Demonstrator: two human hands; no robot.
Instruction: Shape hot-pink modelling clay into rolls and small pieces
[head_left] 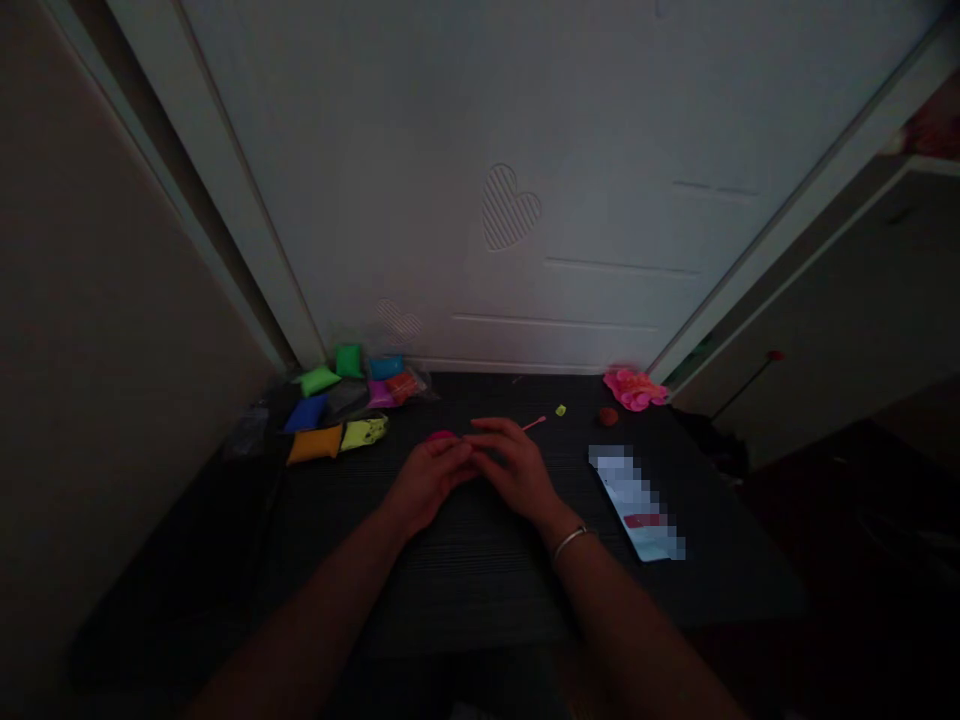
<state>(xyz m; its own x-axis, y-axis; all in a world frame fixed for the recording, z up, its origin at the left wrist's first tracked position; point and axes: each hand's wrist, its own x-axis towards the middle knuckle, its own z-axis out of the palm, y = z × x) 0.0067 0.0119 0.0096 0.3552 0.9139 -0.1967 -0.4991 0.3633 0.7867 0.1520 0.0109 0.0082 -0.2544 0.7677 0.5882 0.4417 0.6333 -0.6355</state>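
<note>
My left hand [426,482] and my right hand [516,466] meet fingertip to fingertip over the dark table. The left thumb and fingers are pinched together. On the right, thumb and fingers close toward the same spot, with one finger held out straighter. Whatever lies between the fingertips is too small and dark to make out. A magenta piece [441,436] shows just behind my left hand, partly covered by it; whether I touch it I cannot tell. A thin pink stick-like tool [534,423] lies just beyond my right hand. Near it sits a small yellow-green bit [561,410].
Several small coloured packets, among them an orange packet [315,445] and a blue packet [306,413], lie at the back left. A lit phone [637,510] rests at right. Beyond it are a brownish-red lump [607,417] and a pink flower-like object [635,390]. A white panel [420,200] borders the table's far edge.
</note>
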